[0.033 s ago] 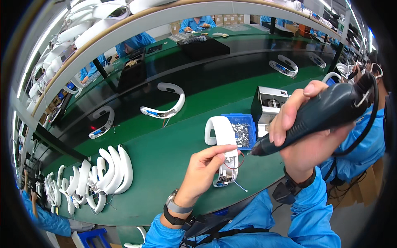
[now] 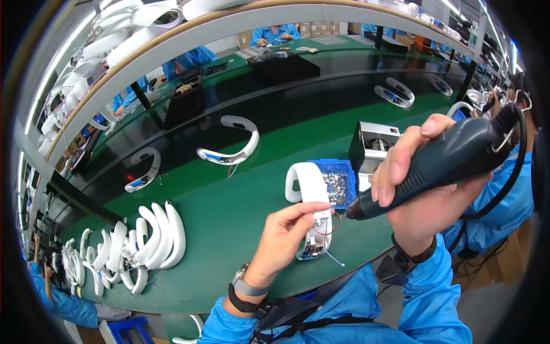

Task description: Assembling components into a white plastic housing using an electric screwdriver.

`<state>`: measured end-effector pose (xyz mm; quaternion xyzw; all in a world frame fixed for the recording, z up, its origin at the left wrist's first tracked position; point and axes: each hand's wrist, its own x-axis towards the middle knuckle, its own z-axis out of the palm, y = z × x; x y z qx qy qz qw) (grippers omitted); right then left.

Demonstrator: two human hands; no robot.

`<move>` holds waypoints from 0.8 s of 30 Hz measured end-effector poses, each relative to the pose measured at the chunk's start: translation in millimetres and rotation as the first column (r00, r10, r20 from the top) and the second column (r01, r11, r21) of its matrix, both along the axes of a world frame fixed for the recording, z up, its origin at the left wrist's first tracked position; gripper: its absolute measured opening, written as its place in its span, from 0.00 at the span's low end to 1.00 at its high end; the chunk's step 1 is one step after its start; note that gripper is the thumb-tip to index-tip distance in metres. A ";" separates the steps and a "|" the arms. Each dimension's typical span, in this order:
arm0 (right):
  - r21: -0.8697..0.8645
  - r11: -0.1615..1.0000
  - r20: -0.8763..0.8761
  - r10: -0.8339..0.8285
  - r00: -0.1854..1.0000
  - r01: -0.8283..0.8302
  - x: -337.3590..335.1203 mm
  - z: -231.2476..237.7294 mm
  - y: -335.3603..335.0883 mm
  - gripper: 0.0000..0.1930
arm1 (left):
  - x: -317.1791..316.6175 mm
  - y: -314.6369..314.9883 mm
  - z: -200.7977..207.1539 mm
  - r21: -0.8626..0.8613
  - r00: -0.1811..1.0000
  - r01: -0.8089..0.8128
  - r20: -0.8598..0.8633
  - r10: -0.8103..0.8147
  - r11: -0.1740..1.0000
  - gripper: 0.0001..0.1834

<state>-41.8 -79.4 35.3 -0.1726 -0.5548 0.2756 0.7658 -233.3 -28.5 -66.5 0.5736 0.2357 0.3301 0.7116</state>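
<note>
My right hand [image 2: 424,172] is wrapped round a dark electric screwdriver [image 2: 441,163], its cord looping down at the right. The tip points left and ends just beside a white curved neckband-shaped housing [image 2: 305,179], apart from it as far as I can see. My left hand [image 2: 281,232] pinches that housing at its middle between thumb and forefinger. The housing's lower end is open, showing a small circuit board [image 2: 312,250], a red wire loop and a loose blue-white wire. Whatever lies under my left fingertips is hidden.
A blue tray [image 2: 339,204] of small metal parts and a black-and-silver box [image 2: 375,146] stand beyond the housing. White housings [image 2: 163,235] are piled at left; others, like this one [image 2: 238,152], lie on the black belt. A shelf [image 2: 229,17] crosses overhead. Co-workers sit nearby.
The screwdriver tip has come slightly closer to the white housing. My left hand keeps its pinch, and the whole view has shifted a little.
</note>
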 end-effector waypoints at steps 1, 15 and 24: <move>0.018 1.000 -0.007 0.008 1.000 -0.008 -5.2 2.1 -0.7 0.38 | 1.4 -2.7 2.2 -0.007 0.999 0.008 0.039 -0.007 1.000 0.16; 0.051 0.988 -0.005 0.148 0.989 -0.147 -29.6 -0.9 11.0 0.41 | -5.0 -8.9 -4.1 0.007 0.995 0.032 0.098 -0.032 0.999 0.30; 0.035 0.997 -0.052 0.067 0.996 -0.065 -38.6 -6.3 20.3 0.42 | -11.4 -8.1 -4.1 -0.021 0.996 0.045 0.082 -0.043 0.999 0.32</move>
